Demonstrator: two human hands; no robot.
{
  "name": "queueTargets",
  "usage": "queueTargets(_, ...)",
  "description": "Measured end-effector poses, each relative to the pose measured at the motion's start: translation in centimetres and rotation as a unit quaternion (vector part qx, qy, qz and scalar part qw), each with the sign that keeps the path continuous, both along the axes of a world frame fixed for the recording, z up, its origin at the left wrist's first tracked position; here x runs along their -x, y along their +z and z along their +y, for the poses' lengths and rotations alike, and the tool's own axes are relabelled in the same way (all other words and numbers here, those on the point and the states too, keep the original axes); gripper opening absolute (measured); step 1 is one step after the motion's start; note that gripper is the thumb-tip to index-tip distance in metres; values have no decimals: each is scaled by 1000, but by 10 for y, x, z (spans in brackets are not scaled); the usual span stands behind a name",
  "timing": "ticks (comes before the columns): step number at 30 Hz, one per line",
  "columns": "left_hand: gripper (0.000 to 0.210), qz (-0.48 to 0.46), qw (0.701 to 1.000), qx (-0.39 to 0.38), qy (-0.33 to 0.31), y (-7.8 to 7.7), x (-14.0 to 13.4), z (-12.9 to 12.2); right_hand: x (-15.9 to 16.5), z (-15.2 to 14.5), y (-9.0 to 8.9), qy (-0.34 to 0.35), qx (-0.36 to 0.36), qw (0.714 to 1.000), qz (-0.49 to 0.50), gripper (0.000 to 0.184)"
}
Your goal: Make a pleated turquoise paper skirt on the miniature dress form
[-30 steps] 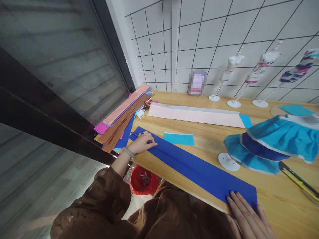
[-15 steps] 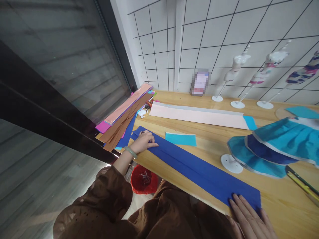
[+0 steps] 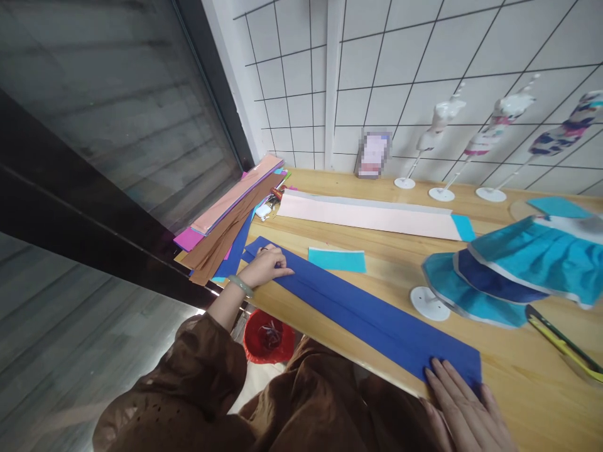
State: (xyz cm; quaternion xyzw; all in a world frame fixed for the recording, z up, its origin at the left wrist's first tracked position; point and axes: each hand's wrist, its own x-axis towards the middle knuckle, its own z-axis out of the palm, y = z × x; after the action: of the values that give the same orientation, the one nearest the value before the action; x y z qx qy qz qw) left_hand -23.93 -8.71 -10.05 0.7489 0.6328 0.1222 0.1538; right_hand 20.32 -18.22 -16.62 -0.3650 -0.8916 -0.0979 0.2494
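Note:
A long folded strip of blue paper [image 3: 358,307] lies slantwise along the front of the wooden table, a crease running down its length. At its far left end my left hand [image 3: 264,266], with a pale green bangle on the wrist, is closed, fingers curled down on the paper and thumb pointing right. My right hand [image 3: 464,402] lies flat on the strip's right end, fingers stretched out. A short turquoise piece [image 3: 336,260] lies just behind the strip. Farther back is a long pale pink strip [image 3: 367,215] with a turquoise end.
Brown, peach and purple paper strips [image 3: 226,220] are piled at the left corner. A turquoise and blue tiered skirt [image 3: 509,270] on a stand and a yellow cutter [image 3: 563,345] are at right. Small mannequins [image 3: 438,125] stand along the wall. A red-lined bin [image 3: 266,339] sits below the table edge.
The whole view has shifted slightly, so things appear a little farther left. Both hands stay in place on the blue paper, with no clear change in their grip.

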Motion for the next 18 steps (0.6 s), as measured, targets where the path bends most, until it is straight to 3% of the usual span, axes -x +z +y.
queueTargets(18,39,25,1000,0,11,-2,-1,-1,3,-2,4,-13,8,1000,-3,39)
